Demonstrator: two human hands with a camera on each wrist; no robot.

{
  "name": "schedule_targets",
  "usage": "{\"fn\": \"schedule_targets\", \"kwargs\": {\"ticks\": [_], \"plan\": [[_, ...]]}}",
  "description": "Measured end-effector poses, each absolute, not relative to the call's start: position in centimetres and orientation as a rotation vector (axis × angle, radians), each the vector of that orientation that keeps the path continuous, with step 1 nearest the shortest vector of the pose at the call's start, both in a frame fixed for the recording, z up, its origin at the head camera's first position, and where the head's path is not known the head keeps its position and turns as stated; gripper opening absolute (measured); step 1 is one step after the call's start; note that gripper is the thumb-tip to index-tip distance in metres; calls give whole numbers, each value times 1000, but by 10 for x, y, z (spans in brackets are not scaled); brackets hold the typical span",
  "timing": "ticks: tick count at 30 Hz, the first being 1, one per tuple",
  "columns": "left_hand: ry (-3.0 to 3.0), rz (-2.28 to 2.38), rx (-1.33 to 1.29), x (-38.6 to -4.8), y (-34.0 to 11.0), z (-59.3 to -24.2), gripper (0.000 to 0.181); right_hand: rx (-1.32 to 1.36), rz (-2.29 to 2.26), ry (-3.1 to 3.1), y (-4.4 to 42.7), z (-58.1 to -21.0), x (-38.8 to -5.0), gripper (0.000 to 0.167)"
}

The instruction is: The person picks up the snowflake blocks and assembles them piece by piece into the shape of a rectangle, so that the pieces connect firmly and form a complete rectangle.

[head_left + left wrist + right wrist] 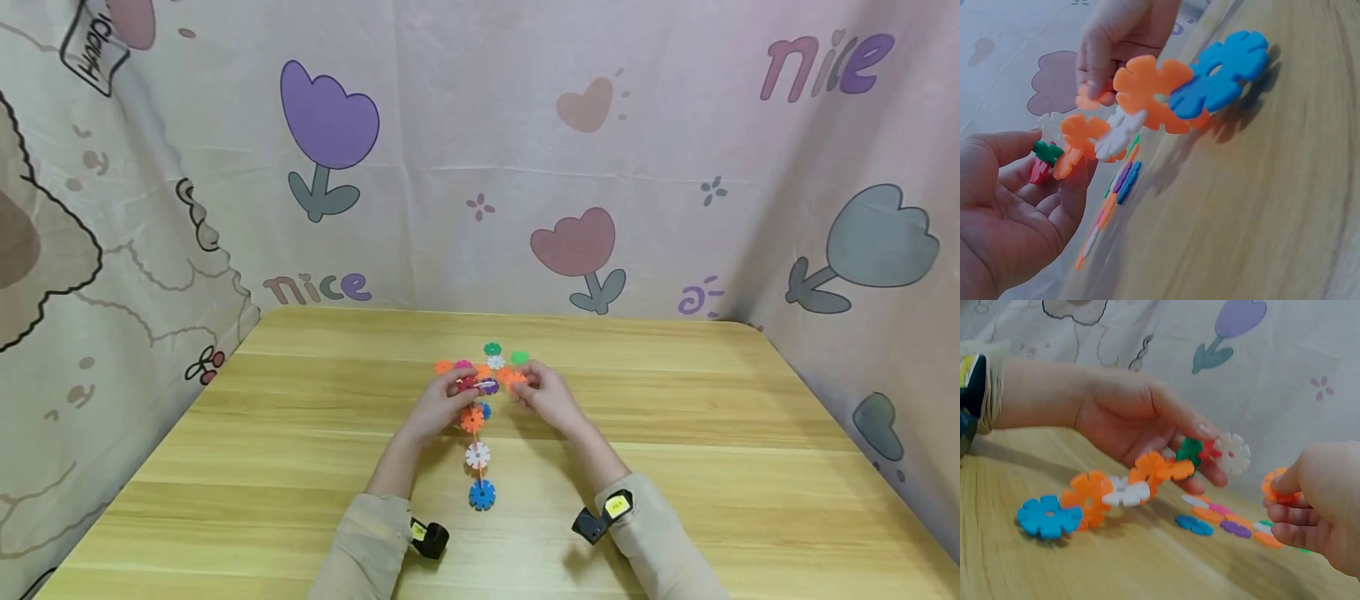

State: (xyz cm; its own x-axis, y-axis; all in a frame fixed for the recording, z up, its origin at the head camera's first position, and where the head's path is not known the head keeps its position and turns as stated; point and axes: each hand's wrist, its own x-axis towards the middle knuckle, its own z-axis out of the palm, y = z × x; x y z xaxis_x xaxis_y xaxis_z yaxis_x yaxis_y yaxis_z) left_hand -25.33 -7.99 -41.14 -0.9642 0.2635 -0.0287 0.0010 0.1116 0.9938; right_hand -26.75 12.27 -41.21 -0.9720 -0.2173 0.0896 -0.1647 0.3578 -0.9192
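Observation:
My left hand [438,406] pinches the far end of a chain of notched plastic snowflake discs. From the near end, the chain runs through a blue disc [1049,517], an orange disc [1089,500], a white disc [1125,491] and more orange ones to a green disc [1189,450], a red disc [1210,449] and a white end disc [1232,454]. The fingers partly cover the green and red discs. My right hand [553,398] pinches a single orange disc [1275,485] between thumb and fingers, apart from the chain, just right of its far end.
Loose discs lie flat on the wooden table [300,433] beyond and below the hands, among them a dark green one [492,348], a light green one [520,357] and a purple one [1235,529]. A patterned cloth [450,150] hangs behind the table.

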Motion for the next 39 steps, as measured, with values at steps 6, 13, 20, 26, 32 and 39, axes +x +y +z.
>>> {"fn": "schedule_targets", "kwargs": {"ticks": [6,13,20,26,32,39], "plan": [[2180,1944,254,-254,-78,-411,44,-426,-1723,2513,120,-406,-263,22],[2165,1952,258,-251,-76,-412,45,-394,-1765,2479,118,-407,-261,27],[2182,1927,289,-251,-76,-412,41,-334,-1835,2425,114,-407,-259,28],[2185,1922,323,-251,-76,-413,42,-351,-1832,2460,111,-410,-258,28],[2249,1873,306,-250,-75,-411,46,-339,-1908,2459,107,-411,-256,27],[2313,1815,321,-245,-74,-399,48,-323,-1984,2444,103,-412,-254,24]]}}
